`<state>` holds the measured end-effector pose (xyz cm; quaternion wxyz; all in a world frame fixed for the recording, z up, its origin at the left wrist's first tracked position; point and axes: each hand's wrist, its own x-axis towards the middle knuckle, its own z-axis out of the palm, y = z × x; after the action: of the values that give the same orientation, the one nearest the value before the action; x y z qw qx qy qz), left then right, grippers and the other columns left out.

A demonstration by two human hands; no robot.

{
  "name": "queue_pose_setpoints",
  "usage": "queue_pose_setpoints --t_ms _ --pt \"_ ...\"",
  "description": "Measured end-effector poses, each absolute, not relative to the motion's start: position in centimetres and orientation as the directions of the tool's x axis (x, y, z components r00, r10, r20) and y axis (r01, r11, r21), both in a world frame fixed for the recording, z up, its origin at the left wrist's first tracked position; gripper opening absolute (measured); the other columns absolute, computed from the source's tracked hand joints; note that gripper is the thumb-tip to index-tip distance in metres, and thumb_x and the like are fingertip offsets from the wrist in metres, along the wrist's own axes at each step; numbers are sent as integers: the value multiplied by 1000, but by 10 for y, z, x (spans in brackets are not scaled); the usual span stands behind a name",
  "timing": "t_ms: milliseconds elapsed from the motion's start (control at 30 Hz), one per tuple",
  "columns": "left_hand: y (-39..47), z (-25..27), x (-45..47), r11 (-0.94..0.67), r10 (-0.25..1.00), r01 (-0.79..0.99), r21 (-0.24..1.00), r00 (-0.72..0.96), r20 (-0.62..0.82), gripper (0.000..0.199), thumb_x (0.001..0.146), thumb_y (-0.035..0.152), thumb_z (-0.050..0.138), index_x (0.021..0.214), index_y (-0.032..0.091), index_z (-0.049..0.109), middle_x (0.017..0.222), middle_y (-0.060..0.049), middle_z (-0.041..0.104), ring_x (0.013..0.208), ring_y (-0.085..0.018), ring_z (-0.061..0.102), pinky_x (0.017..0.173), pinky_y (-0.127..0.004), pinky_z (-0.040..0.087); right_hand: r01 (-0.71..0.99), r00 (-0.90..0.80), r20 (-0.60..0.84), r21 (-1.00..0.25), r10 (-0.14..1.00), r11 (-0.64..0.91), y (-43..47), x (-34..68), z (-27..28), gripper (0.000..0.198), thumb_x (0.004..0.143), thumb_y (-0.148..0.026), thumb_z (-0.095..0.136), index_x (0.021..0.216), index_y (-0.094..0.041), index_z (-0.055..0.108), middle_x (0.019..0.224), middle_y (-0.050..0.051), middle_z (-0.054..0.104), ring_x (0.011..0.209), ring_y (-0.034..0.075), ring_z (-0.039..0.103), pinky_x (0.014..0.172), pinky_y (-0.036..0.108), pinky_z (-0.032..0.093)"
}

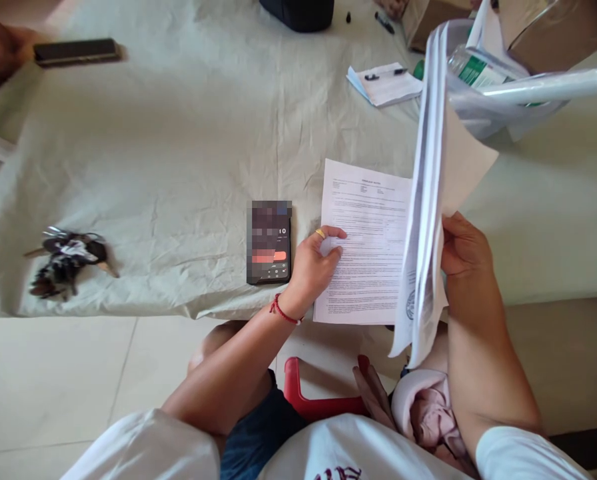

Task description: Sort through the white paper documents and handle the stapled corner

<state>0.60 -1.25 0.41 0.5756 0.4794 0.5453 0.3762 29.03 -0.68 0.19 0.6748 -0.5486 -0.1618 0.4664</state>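
A printed sheet of paper [363, 267] with dense small text lies at the table's front edge. My left hand [316, 263] is at its left side, with thumb and ringed finger bent over the page and the other fingers hidden. To the right, several turned-up sheets [423, 200] stand almost on edge, fanned and curling at the bottom, with part of a round stamp visible. My right hand [463, 247] is closed on their right side, its fingertips partly behind the paper. Left of my left hand lies a phone [273, 247] with its screen lit and partly blurred.
A bunch of keys [68, 260] lies on the cloth-covered table [178, 167] at left. A dark narrow case [78, 52], a black object [298, 13] and a notepad with pens [388, 87] are farther back. A plastic bag with a bottle [473, 67] sits beside cardboard boxes [553, 33].
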Motion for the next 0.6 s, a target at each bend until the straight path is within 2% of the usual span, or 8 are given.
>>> queue_pose_setpoints --t_ms 67,200,267,433,533,600 --pt "-13 3 6 251 958 79 965 125 -260 24 85 13 67 103 25 76 87 1 71 64 -12 52 60 -28 42 -430 505 -303 -900 808 -69 -5 290 4 24 78 -11 85 100 -20 79 106 3 83 91 13 78 83 22 68" --pt "-13 2 4 211 971 43 977 104 -214 40 85 14 69 123 26 73 94 0 74 76 -15 61 68 -28 49 -365 518 -283 -927 807 -90 -5 291 10 22 80 -13 85 100 -21 80 107 1 83 93 11 78 87 21 68" --pt "-12 2 3 215 971 8 976 100 -215 43 85 15 71 126 27 73 94 0 74 78 -16 64 70 -29 51 -349 523 -279 -932 806 -95 -5 293 10 24 77 -14 87 100 -20 80 107 2 83 94 12 78 90 22 68" --pt "-10 4 2 297 951 -7 955 88 -295 12 83 19 72 93 23 77 79 0 69 65 -14 57 60 -28 42 -270 543 -231 -958 808 -92 -3 300 0 31 67 -19 93 96 -21 82 103 2 84 94 15 79 99 29 68" --pt "-8 6 3 319 947 -62 946 58 -316 9 82 21 73 89 22 77 79 -1 71 66 -14 60 60 -28 43 -228 550 -202 -970 810 -87 -1 301 -8 29 65 -21 94 91 -24 82 97 0 84 92 18 79 104 37 68" --pt "-7 6 4 336 942 -139 931 41 -334 10 80 22 73 89 22 77 80 -1 73 67 -14 61 62 -28 45 -185 549 -183 -978 815 -95 -1 300 -11 28 62 -23 94 88 -26 82 94 -1 84 89 19 79 101 40 69"
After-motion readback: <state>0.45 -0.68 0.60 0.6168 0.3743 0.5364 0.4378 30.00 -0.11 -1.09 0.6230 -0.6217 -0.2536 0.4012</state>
